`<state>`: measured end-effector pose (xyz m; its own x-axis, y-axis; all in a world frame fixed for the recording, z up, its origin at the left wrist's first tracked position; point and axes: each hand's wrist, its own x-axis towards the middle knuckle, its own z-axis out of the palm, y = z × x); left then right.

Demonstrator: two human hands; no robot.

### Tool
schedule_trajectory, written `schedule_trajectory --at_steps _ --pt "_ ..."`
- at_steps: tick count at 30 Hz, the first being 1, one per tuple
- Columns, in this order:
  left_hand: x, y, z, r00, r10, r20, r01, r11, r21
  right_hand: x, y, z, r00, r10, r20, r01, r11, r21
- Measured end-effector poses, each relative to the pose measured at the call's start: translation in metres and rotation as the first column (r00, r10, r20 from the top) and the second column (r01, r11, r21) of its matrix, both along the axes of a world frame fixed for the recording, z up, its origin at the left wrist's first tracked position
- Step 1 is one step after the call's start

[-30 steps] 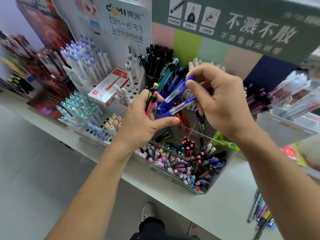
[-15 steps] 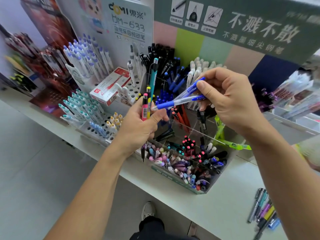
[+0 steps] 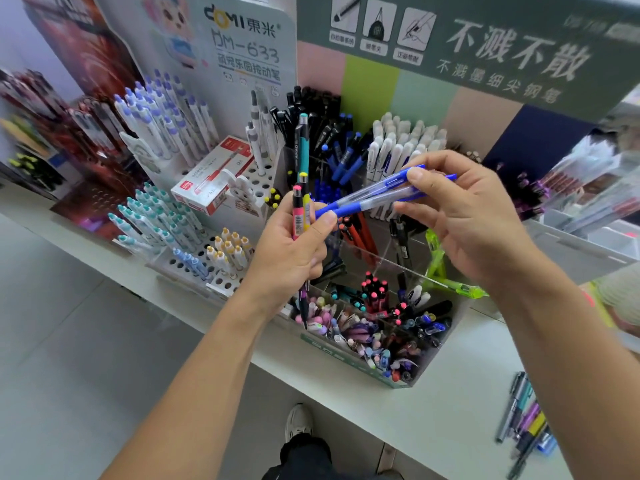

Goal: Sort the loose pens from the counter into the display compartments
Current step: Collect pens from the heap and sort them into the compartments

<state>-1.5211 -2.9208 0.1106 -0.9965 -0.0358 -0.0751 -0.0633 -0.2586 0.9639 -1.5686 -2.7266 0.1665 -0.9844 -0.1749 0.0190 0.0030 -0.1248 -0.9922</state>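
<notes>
Pens filled clear display bin (image 3: 429, 362) on counter (image 3: 450, 410); left hand (image 3: 291, 251) gripped upright pens (image 3: 300, 202), right hand (image 3: 464, 216) pinched blue pens (image 3: 374, 197); loose pens (image 3: 526, 420) lay at counter's right.

A red-and-white refill box (image 3: 214, 174) lies on the pegged rack; a white sneaker (image 3: 300, 421) stands on the grey floor (image 3: 69, 341).

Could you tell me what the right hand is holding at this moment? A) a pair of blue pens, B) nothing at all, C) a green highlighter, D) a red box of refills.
A: the right hand pinches two blue pens by their rear ends, tips pointing towards the left hand.
</notes>
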Motion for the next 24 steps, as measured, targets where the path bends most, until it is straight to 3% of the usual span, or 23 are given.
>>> schedule_trajectory --at_steps 2,4,7,10,12,16,24 --pt "-0.001 0.001 -0.001 0.999 -0.047 -0.026 0.047 0.999 -0.010 0.004 -0.003 0.003 0.996 0.024 0.084 -0.010 0.986 -0.169" --pt "-0.001 0.001 -0.001 0.996 -0.081 -0.044 0.080 0.996 -0.031 0.004 -0.007 0.005 0.998 0.023 0.055 -0.012 0.980 -0.197" --pt "-0.004 -0.002 -0.003 0.997 -0.047 -0.055 0.043 0.996 -0.079 0.002 -0.014 0.008 0.975 -0.084 -0.207 0.100 0.993 0.069" --pt "-0.011 -0.013 -0.015 0.993 0.080 -0.082 -0.095 0.973 -0.210 -0.002 -0.016 0.020 0.859 -0.103 -0.501 0.287 0.908 0.305" --pt "-0.015 -0.019 -0.027 0.988 0.147 -0.042 -0.152 0.958 -0.245 -0.005 -0.021 0.024 0.799 -0.057 -0.598 0.370 0.832 0.414" --pt "-0.020 -0.012 -0.042 0.989 0.147 0.011 -0.136 0.939 -0.316 -0.011 -0.050 0.004 0.758 0.072 -0.649 0.452 0.659 0.601" --pt "-0.025 -0.016 -0.050 0.954 0.275 -0.118 -0.297 0.816 -0.497 -0.010 -0.062 0.001 0.748 0.066 -0.660 0.471 0.647 0.599"
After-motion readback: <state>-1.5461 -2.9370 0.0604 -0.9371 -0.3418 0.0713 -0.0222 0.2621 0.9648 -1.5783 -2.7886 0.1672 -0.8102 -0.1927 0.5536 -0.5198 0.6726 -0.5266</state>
